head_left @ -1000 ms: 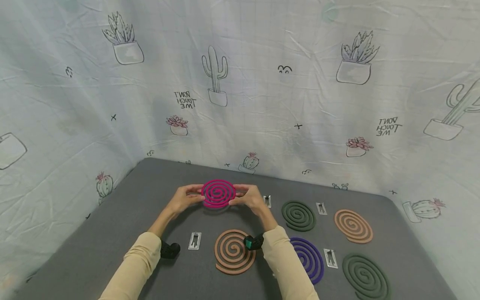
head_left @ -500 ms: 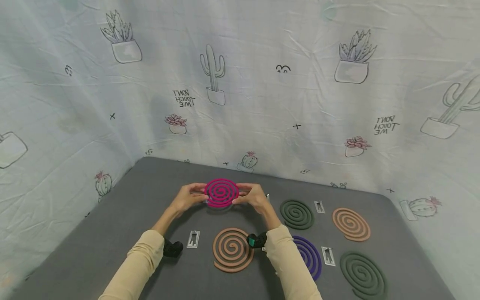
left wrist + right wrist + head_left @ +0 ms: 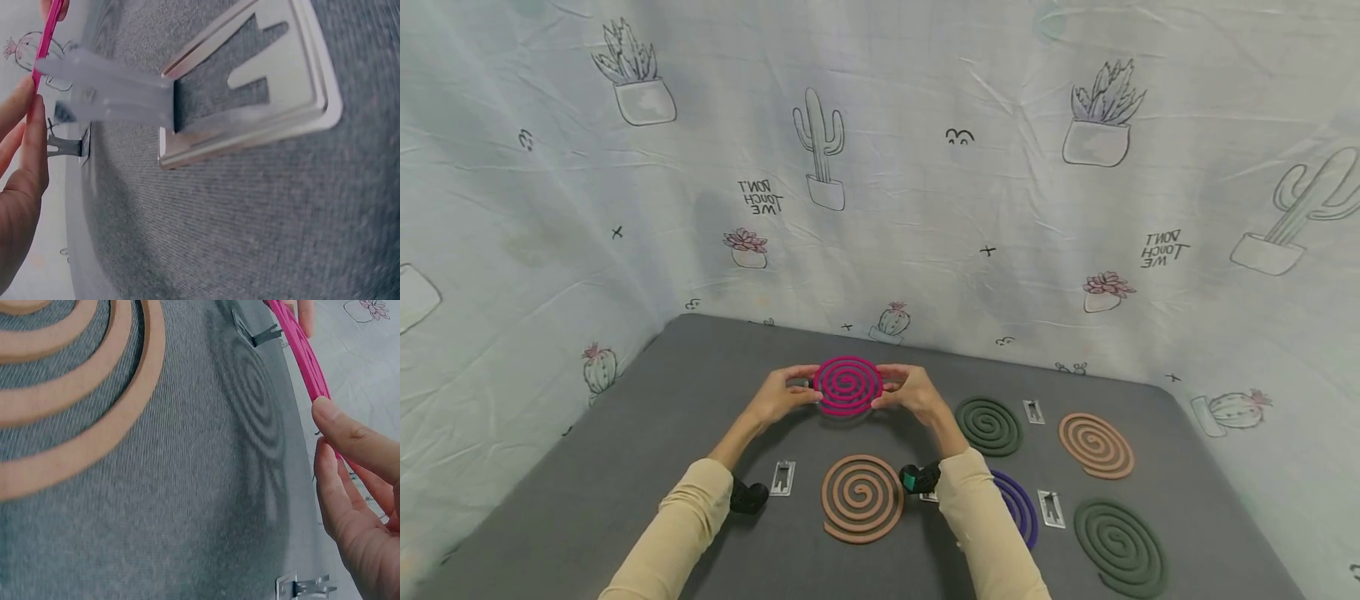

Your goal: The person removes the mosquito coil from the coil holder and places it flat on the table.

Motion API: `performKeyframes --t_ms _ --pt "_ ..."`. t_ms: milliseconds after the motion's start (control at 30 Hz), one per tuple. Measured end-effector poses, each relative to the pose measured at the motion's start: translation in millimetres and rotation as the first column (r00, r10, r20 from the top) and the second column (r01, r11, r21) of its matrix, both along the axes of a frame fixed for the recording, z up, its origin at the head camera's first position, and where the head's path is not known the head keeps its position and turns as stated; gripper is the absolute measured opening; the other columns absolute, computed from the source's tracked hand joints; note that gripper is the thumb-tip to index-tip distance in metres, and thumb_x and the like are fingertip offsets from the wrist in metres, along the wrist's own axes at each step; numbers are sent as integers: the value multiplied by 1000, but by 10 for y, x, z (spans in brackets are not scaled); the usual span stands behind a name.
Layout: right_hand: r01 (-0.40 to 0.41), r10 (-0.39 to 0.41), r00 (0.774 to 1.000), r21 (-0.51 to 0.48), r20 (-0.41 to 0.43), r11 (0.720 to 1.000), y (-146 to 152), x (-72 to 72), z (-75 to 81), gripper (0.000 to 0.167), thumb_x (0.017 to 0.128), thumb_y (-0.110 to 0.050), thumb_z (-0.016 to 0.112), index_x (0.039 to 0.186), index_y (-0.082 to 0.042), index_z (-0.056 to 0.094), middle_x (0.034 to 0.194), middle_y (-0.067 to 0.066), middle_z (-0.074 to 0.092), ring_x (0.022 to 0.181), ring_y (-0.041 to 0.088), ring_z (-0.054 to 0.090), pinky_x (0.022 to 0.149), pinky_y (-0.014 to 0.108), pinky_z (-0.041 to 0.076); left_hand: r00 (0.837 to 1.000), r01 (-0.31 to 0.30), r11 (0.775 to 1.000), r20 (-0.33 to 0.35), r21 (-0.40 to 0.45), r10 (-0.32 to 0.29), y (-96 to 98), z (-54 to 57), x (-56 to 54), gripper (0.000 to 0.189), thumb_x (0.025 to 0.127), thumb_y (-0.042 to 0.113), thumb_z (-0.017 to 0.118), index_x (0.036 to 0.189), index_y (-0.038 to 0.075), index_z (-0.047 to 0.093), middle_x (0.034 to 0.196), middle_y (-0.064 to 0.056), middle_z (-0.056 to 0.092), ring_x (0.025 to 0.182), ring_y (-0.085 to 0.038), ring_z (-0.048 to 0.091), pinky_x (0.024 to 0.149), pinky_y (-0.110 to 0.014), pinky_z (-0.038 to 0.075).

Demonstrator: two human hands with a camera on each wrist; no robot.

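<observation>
A bright pink mosquito coil (image 3: 847, 383) is held up above the far part of the table, its flat spiral face toward the head camera. My left hand (image 3: 782, 395) pinches its left edge between thumb and fingers, and my right hand (image 3: 916, 389) pinches the opposite edge the same way. Seen from the left wrist, the coil (image 3: 44, 47) is nearly edge-on. Its shadow falls on the cloth in the right wrist view. Below the hands lie a tan coil (image 3: 862, 540) and, to its left, a metal coil stand (image 3: 776, 478) with an upturned prong.
To the right lie a dark green coil (image 3: 988, 427), a second tan coil (image 3: 1096, 446), a purple coil (image 3: 1026, 508) partly under my right sleeve, and another green coil (image 3: 1120, 546). Metal stands (image 3: 1051, 509) sit among them. A patterned curtain (image 3: 895, 208) rises behind the grey table (image 3: 647, 467).
Both hands have carried the pink coil slightly to the right, still gripping it by its two edges. The head view has shifted a little.
</observation>
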State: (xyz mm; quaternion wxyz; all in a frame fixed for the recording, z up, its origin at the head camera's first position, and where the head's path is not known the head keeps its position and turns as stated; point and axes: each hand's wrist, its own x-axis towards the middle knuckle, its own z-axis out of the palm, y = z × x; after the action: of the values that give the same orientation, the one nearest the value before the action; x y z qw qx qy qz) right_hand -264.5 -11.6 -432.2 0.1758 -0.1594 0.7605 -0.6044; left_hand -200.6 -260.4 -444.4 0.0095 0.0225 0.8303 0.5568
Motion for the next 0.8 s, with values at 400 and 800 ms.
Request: performKeyframes --t_ms 400,800 --pt "-7 7 1000 14 14 1000 112 -36 -54 64 68 11 78 127 -1 58 133 17 55 115 33 57 90 37 54 1000 24 1000 -19 -1 -24 84 23 3 57 85 11 71 136 -1 48 132 -26 48 108 -34 62 86 -41 56" --pt "-19 19 1000 27 25 999 228 -13 -3 65 69 14 76 129 2 55 135 21 53 114 36 56 84 32 57 997 71 997 -43 -15 -71 171 37 -12 58 84 7 71 136 -3 47 132 -26 50 106 -33 61 82 -35 56"
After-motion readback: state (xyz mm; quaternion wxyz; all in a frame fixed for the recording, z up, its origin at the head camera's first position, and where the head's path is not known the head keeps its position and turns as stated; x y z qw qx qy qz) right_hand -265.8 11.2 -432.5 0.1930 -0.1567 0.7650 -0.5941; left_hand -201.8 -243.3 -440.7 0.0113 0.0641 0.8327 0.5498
